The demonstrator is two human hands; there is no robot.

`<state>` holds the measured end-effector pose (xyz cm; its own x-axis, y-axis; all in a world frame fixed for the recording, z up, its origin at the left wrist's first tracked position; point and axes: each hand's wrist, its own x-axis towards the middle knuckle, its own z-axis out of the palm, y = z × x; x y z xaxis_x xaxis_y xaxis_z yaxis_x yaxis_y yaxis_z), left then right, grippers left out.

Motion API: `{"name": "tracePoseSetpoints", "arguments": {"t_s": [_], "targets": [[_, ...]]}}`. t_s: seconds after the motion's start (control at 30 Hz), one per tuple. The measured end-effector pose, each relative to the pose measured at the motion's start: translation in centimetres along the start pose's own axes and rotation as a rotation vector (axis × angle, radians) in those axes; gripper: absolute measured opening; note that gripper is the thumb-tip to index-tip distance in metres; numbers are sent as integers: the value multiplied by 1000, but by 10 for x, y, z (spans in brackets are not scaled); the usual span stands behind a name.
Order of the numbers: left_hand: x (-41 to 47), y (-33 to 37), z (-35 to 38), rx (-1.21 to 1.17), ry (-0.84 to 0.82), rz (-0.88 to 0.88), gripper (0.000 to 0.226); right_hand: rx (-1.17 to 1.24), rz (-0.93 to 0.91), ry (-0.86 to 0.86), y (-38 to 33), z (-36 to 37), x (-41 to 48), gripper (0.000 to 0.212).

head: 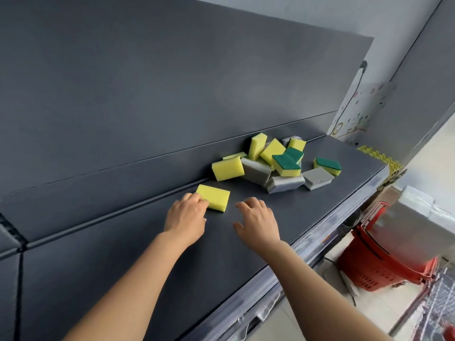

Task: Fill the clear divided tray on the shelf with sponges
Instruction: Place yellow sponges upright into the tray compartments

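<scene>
A pile of sponges (275, 161), yellow with green pads and grey ones, lies at the back right of the dark grey shelf (123, 242). One yellow sponge (214, 196) lies apart, nearer to me. My left hand (187, 217) rests on the shelf with its fingertips touching that sponge's near left corner. My right hand (257, 221) hovers just right of it, fingers spread, holding nothing. No clear divided tray shows on the shelf surface.
The shelf's front edge (320, 242) runs diagonally to the right. Below it on the floor stand stacked red shopping baskets (384, 269) with a grey box (416, 225) on top. The dark back panel (172, 94) rises behind the shelf.
</scene>
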<state>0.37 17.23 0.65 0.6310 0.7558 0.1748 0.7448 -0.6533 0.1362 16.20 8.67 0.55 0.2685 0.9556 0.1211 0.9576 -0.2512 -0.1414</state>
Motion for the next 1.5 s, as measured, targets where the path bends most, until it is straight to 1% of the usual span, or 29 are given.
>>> {"name": "tracePoseSetpoints", "arguments": {"t_s": [0.17, 0.33, 0.47, 0.57, 0.63, 0.7, 0.8, 0.87, 0.93, 1.03, 1.1, 1.17, 1.23, 1.37, 1.5], "targets": [[46, 2, 13, -38, -24, 10, 43, 46, -15, 54, 14, -1, 53, 48], [69, -2, 25, -63, -144, -9, 50, 118, 1, 85, 23, -2, 98, 66], [77, -3, 28, -63, -181, -46, 48, 165, -9, 55, 30, 1, 133, 75], [78, -2, 25, -46, -238, -108, 53, 196, -17, 14, 34, 6, 152, 79], [79, -1, 24, -12, -290, -175, 53, 172, -33, 10, 36, 11, 160, 74], [78, 1, 22, -3, -332, -247, 49, 137, -64, 42, 39, 15, 164, 61], [75, 5, 21, -102, -341, -373, 46, 145, -127, 67, 42, 18, 162, 43], [71, 9, 20, -176, -305, -457, 42, 208, -156, 92, 39, 20, 158, 40], [64, 14, 18, -230, -255, -544, 39, 321, -194, 121, 34, 21, 153, 36], [52, 22, 13, -337, -132, -680, 41, 516, -246, 83, 27, 14, 141, 32], [42, 25, 10, -480, -22, -758, 47, 622, -256, 37, 24, 10, 132, 31], [30, 28, 9, -608, 87, -799, 56, 686, -269, 15, 22, 7, 123, 31], [17, 29, 7, -694, 179, -840, 54, 746, -293, 0, 19, 5, 115, 34], [-13, 30, 2, -933, 389, -969, 42, 878, -357, -99, 6, 3, 100, 54], [-48, 29, -10, -1069, 522, -1019, 39, 940, -471, -238, -18, -2, 83, 50]]}}
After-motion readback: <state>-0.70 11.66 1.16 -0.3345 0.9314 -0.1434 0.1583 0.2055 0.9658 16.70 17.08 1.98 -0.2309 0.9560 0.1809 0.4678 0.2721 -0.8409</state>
